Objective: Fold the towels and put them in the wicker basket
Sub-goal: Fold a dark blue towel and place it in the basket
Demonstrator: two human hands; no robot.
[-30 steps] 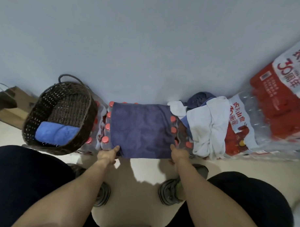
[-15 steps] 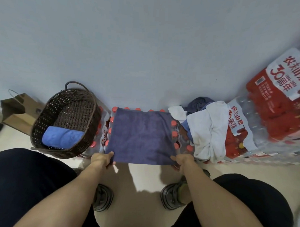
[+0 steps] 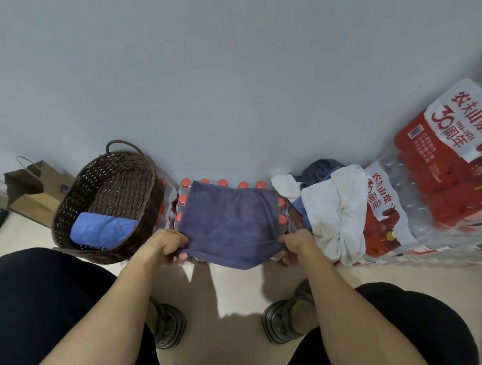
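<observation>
- Pinching the purple towel (image 3: 230,223) now: left hand (image 3: 168,244) and right hand (image 3: 295,245) have curled onto its near corners, each grip closed on cloth.
- Near edge has lifted; next fold looks ready, basket (image 3: 69,217) waiting.

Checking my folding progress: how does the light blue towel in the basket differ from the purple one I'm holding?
The light blue towel is folded small inside the wicker basket; the purple towel lies spread over the bottle pack, its near corners gripped by the left hand and right hand. Both look like soft cloth.
</observation>
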